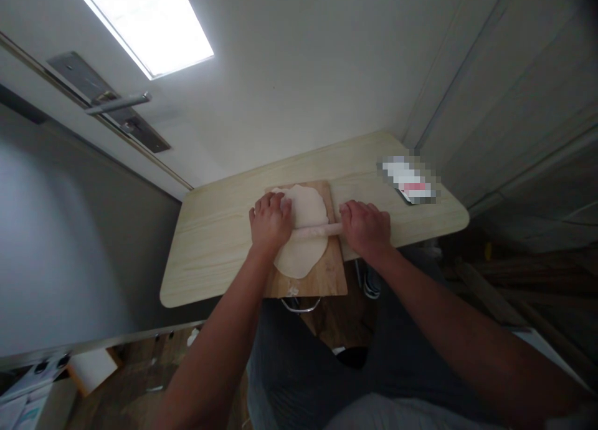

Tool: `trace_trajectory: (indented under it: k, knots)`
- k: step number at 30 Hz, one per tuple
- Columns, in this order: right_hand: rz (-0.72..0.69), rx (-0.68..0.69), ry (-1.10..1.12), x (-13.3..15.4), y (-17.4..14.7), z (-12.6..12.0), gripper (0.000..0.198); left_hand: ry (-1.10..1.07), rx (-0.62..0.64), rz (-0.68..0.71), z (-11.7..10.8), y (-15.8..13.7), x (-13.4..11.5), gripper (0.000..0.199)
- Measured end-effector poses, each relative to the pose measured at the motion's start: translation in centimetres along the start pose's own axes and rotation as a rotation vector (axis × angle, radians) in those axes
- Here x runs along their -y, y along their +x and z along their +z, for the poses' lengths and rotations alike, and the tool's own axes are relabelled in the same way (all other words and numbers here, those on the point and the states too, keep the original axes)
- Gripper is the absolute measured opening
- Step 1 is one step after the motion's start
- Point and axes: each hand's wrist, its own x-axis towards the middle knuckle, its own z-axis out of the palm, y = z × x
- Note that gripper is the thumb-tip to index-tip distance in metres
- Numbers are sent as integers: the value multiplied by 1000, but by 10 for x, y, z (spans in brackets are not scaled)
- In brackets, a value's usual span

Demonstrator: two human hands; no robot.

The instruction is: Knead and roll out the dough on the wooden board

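A flat oval sheet of dough (pixel 301 260) lies on a wooden board (pixel 334 277). Across its middle rests a pale rolling pin (pixel 315 231). My left hand (pixel 271 221) is closed on the pin's left end, over the dough's left side. The right end is gripped by my right hand (pixel 367 227), which is just past the board's right edge. Both ends of the pin are hidden under my fingers. The dough's upper edge reaches close to the far edge of the board.
The board lies on a light wood-grain table (pixel 210 243) and overhangs its near edge. A flat, partly blurred-out object (pixel 408 181) lies at the table's right. Behind stands a white door with a metal handle (pixel 119 103). My legs (pixel 299 361) are below the table.
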Motion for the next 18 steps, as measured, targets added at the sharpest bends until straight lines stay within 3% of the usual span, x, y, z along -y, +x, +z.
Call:
trace_trajectory:
  k: [4,10,18]
  knots:
    - [-1,72,-25,-4,6,2,46,-45,-12,-19,3,3,3,42]
    - [-157,5,60,-7,-9,5,53,-183,-93,1,-5,-25,12,36]
    - [-237,-85,80,19,-23,3,31,-43,-113,-43,-26,-61,22,35]
